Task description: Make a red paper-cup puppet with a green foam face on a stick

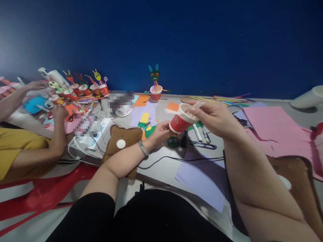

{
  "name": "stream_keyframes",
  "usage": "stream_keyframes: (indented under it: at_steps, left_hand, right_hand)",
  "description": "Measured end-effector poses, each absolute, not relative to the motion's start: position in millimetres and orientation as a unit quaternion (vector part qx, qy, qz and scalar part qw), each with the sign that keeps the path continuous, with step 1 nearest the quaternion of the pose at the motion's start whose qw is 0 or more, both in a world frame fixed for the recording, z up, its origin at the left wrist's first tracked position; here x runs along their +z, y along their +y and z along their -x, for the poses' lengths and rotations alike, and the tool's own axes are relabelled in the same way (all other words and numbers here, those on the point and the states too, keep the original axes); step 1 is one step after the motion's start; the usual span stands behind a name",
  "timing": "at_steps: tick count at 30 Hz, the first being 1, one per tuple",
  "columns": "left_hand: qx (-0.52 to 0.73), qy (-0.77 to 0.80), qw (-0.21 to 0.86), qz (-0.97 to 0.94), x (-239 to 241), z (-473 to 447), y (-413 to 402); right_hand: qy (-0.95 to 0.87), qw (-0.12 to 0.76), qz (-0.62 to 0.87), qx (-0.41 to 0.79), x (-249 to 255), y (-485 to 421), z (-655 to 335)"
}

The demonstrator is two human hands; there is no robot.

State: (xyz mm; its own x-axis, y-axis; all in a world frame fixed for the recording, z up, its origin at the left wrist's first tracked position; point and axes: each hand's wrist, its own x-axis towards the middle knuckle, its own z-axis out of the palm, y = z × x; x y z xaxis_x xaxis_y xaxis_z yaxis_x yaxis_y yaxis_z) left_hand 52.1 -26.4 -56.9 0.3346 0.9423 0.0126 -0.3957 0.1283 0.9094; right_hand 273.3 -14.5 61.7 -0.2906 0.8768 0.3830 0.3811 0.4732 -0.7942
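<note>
A small red paper cup (179, 123) is tilted on its side above the table, its white rim facing up and right. My left hand (159, 131) pinches the cup's base; a grey bangle sits on that wrist. My right hand (213, 117) is closed over the cup's rim and holds a thin pale stick-like piece (199, 104) at the mouth. Below the cup lie a green paper disc with a face (173, 141), a marker (197, 132) and small scissors (203, 145).
A finished cup figure with a green head (155, 88) stands by the blue wall. More cup figures (83, 88) stand at the left, where another person in a yellow top (17, 148) works. Coloured paper sheets (267, 126), straws (227, 99), a brown pouch (121, 143) and a power strip (88, 137) cover the table.
</note>
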Motion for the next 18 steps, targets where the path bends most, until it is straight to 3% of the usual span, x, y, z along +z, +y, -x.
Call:
stream_keyframes:
  at_steps: [11,18]
  left_hand:
    - [0.441,0.295,0.722,-0.444,-54.9,-52.2,-25.7]
    - [0.360,0.266,0.774,-0.449,-63.3,-45.9,-23.9]
  right_hand:
    - [-0.716,0.370,0.417,0.419,61.7,-0.8,-281.0]
    - [-0.737,0.321,0.466,0.370,58.1,2.0,-284.9]
